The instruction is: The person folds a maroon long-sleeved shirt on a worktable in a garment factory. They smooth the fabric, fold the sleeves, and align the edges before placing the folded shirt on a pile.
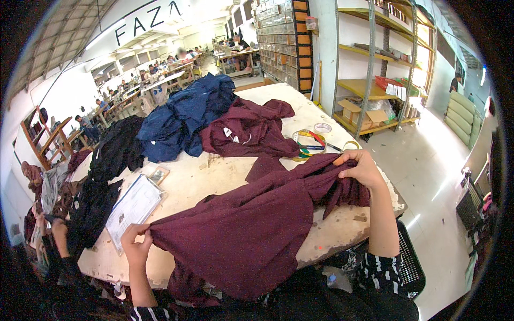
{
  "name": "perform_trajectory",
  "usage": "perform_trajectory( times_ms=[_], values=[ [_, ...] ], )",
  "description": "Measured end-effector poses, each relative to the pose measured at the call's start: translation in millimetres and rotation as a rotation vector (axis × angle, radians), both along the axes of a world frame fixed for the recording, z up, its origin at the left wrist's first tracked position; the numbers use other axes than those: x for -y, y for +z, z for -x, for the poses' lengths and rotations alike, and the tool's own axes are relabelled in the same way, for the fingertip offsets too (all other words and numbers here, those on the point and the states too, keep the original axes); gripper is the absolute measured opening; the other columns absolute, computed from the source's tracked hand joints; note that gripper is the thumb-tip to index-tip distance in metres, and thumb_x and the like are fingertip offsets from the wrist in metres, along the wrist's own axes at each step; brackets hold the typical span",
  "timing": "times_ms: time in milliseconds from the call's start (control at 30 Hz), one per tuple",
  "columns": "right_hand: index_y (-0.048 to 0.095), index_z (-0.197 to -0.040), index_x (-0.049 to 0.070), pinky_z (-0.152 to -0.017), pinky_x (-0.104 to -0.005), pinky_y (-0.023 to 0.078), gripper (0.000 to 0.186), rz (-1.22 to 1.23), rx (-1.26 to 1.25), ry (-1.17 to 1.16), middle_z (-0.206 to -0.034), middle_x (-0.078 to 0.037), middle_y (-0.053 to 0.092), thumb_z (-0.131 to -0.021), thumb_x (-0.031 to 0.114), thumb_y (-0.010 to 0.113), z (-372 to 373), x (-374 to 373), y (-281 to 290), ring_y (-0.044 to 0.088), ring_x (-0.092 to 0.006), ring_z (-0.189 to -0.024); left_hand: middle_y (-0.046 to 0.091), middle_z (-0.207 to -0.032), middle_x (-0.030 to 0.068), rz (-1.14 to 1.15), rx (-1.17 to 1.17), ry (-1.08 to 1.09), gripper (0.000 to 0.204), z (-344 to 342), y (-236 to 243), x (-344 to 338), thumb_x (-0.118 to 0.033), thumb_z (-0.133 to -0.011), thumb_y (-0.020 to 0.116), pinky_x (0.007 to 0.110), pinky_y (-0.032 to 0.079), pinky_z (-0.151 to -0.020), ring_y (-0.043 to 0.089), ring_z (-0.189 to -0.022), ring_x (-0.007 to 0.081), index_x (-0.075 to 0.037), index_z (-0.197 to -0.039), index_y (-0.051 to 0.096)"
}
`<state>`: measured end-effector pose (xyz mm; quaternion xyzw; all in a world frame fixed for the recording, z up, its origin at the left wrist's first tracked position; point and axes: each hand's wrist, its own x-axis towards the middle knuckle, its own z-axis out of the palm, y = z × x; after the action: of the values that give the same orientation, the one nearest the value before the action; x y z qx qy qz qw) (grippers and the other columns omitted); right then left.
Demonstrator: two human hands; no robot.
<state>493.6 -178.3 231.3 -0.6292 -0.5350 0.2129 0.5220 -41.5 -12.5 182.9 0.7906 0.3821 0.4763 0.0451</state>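
Observation:
A maroon garment (246, 224) is stretched between my two hands above the near part of the table, its lower folds hanging over the edge. My left hand (136, 243) pinches one end of it between thumb and fingers. At the other end my right hand (360, 170) grips a gathered part, with loose cloth drooping below. Just beyond the garment lie a multicoloured measuring tape (311, 142) and a roll of tape (323, 128). A second maroon garment (246, 125) is heaped farther back, with a white piece on it.
Blue garments (187, 115) and black garments (115, 150) are piled along the table (184, 187). A clipboard with papers (134, 206) lies left. Another person's hand (60, 235) handles cloth at far left. A black basket (411, 262) stands below right; metal shelves (375, 53) rise behind.

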Motion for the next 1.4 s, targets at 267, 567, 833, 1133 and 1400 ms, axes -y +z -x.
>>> perform_trajectory(
  times_ms=[267, 567, 833, 1133, 1400],
  values=[
    [0.051, -0.060, 0.004, -0.061, -0.0274, 0.043, 0.033, 0.038, 0.184, -0.158, -0.065, -0.001, 0.058, -0.052, 0.009, 0.082, 5, 3, -7, 0.051, -0.0128, -0.063, 0.061, -0.077, 0.0077, 0.102, 0.199, -0.043, 0.011, 2, -3, 31, 0.008, -0.072, 0.062, 0.024, 0.044, -0.067, 0.056, -0.071, 0.0139, 0.001, -0.081, 0.063],
    [0.045, -0.057, 0.003, -0.054, -0.0304, 0.041, 0.044, 0.022, 0.412, -0.527, -0.057, -0.008, 0.050, -0.051, 0.022, 0.084, 8, -9, -24, 0.047, -0.0191, -0.055, 0.061, -0.077, 0.0115, -0.087, -0.076, 0.047, 0.019, -4, -20, 44, 0.010, -0.062, 0.063, 0.028, 0.048, -0.063, 0.061, -0.069, 0.0218, 0.000, -0.078, 0.061],
    [0.046, -0.058, 0.002, -0.053, -0.0312, 0.041, 0.032, 0.114, 0.439, -0.540, -0.058, -0.009, 0.051, -0.052, 0.011, 0.077, -9, -14, -66, 0.048, -0.0200, -0.054, 0.063, -0.072, 0.0081, -0.057, -0.205, 0.042, 0.017, -19, -30, 56, 0.003, -0.059, 0.067, 0.032, 0.045, -0.064, 0.061, -0.067, 0.0229, -0.005, -0.073, 0.063],
    [0.047, -0.058, 0.003, -0.055, -0.0316, 0.042, 0.030, 0.055, 0.458, -0.603, -0.058, -0.010, 0.050, -0.050, 0.008, 0.076, -18, -4, -94, 0.049, -0.0224, -0.056, 0.064, -0.072, 0.0062, -0.076, -0.181, 0.019, 0.019, -27, -37, 65, 0.000, -0.058, 0.070, 0.033, 0.044, -0.065, 0.059, -0.068, 0.0235, -0.007, -0.075, 0.064],
    [0.047, -0.060, 0.001, -0.056, -0.0319, 0.042, 0.029, 0.113, 0.404, -0.604, -0.060, -0.011, 0.051, -0.054, 0.008, 0.075, -18, -12, -86, 0.050, -0.0221, -0.059, 0.064, -0.077, 0.0066, 0.351, 0.232, -0.083, 0.011, -23, -42, 51, 0.003, -0.072, 0.065, 0.027, 0.045, -0.068, 0.058, -0.070, 0.0131, 0.000, -0.083, 0.065]
  ],
)
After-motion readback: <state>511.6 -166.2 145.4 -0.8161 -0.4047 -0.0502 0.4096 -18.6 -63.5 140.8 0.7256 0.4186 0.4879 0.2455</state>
